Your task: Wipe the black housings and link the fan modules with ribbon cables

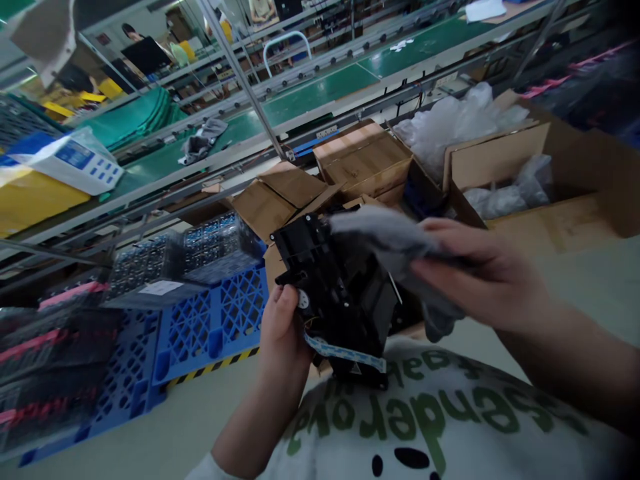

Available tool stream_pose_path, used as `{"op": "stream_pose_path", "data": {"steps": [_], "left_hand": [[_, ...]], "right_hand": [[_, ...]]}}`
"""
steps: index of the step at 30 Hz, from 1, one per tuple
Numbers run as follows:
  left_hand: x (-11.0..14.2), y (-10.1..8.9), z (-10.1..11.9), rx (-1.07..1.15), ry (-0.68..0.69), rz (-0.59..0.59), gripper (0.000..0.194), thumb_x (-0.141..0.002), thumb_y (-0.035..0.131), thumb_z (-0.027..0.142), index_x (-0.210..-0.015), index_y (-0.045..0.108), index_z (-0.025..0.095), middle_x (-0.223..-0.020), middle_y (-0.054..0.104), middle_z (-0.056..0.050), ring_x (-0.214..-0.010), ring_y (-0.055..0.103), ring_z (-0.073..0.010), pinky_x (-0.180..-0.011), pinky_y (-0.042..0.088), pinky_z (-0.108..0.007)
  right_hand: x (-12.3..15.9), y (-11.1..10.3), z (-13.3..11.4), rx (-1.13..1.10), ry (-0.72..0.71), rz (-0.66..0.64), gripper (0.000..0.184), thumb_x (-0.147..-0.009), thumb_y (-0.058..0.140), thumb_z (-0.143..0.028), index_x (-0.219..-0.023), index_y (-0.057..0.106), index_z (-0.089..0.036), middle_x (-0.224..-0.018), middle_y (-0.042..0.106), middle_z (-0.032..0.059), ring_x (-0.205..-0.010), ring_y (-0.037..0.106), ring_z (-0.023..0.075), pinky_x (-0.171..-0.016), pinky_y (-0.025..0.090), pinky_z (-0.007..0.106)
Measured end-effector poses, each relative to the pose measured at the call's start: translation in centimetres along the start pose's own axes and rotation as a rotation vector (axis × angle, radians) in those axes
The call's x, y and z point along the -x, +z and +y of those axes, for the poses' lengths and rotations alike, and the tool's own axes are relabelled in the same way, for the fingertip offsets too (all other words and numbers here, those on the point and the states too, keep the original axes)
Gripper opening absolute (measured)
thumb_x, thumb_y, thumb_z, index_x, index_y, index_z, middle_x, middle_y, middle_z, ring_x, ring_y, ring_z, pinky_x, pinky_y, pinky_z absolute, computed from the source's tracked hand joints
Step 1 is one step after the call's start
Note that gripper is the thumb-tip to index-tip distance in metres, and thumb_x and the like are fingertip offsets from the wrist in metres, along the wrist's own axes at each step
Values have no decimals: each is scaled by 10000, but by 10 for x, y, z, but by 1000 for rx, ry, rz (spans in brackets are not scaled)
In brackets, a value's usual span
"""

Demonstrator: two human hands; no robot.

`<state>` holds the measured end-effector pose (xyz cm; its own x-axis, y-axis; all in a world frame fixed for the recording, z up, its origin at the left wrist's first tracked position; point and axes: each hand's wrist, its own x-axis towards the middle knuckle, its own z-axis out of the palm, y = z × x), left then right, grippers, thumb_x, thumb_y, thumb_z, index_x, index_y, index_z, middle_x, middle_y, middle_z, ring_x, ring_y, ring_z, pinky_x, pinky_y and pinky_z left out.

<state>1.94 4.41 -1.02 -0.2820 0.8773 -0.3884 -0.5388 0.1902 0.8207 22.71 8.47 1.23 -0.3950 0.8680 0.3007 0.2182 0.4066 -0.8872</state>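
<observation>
A black boxy device (345,287) with small screws, a white gear and a light-blue ribbon cable (345,352) is tilted in front of my chest. Around its left edge my left hand (287,327) is closed, the thumb lying near the gear. To the right, my right hand (480,273) pinches a crumpled grey cloth (400,247), slightly blurred. The cloth hangs over the device's upper right side; I cannot tell whether it touches. Part of the device's far side is hidden by the cloth.
Open cardboard boxes (363,157) stand behind the device, some with clear plastic bags (460,123). At left, blue pallets (215,320) carry packed trays (165,257). A green conveyor (320,93) with metal rails crosses behind. Another person (133,33) is in the background.
</observation>
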Motion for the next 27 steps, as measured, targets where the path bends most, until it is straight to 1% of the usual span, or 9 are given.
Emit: {"op": "stream_pose_path", "data": {"steps": [2,4,9,14,16,18,22,24,27], "left_hand": [[0,0,1,21,23,-11,283,-582,691,392,-763,605,193,-753,654,12,-656,615,-151,-676,498,-278],[1,0,0,23,40,-38,262,-604,676,389,-778,612,204,-759,656,16,-664,617,-152,-675,498,-274],[2,1,-1,-6,69,-58,255,-603,676,395,-762,618,205,-704,647,21,-654,620,-150,-675,497,-259],[4,2,-2,0,39,-94,289,-579,694,391,-785,613,205,-713,649,22,-697,624,-164,-678,498,-263],[5,3,-2,-2,25,-110,315,-581,692,394,-814,611,198,-726,651,13,-730,624,-174,-682,498,-267],[6,3,-3,-16,19,-113,347,-582,688,402,-848,605,196,-739,653,4,-745,624,-181,-684,497,-273],[9,4,-3,-64,-18,-83,411,-565,693,415,-890,584,189,-808,658,-22,-767,621,-202,-683,497,-296],[11,5,-3,-78,-32,-75,423,-567,689,415,-902,573,184,-818,657,-32,-788,618,-212,-689,493,-304],[15,8,-4,-80,-34,-59,424,-573,687,403,-913,561,185,-816,657,-32,-805,614,-214,-696,485,-305]], "right_hand": [[3,-4,4,-122,115,151,95,-802,491,-264,-758,568,-231,-766,552,-2,-712,523,131,-563,416,240],[5,-4,6,-161,170,161,76,-800,500,-272,-790,569,-243,-773,558,-4,-700,531,135,-564,426,251],[6,0,4,25,31,60,152,-795,486,-230,-654,533,-199,-751,530,14,-737,511,145,-624,438,275],[5,4,0,129,-85,-49,170,-785,479,-184,-615,473,-183,-680,494,8,-713,490,129,-614,419,253],[6,6,-2,172,-134,-84,163,-785,472,-178,-623,461,-178,-710,499,13,-704,485,117,-608,412,240],[7,9,-5,313,-190,-91,119,-790,463,-201,-677,489,-172,-775,516,36,-740,492,134,-615,408,252],[6,13,-14,792,-380,-105,149,-798,452,-276,-840,552,-175,-837,538,66,-743,474,179,-595,358,302],[5,16,-20,941,-412,-148,138,-792,462,-262,-854,563,-190,-823,546,53,-706,458,171,-563,315,297],[2,18,-32,1054,-405,-186,129,-778,465,-189,-841,577,-189,-820,559,51,-674,436,160,-524,249,291]]}}
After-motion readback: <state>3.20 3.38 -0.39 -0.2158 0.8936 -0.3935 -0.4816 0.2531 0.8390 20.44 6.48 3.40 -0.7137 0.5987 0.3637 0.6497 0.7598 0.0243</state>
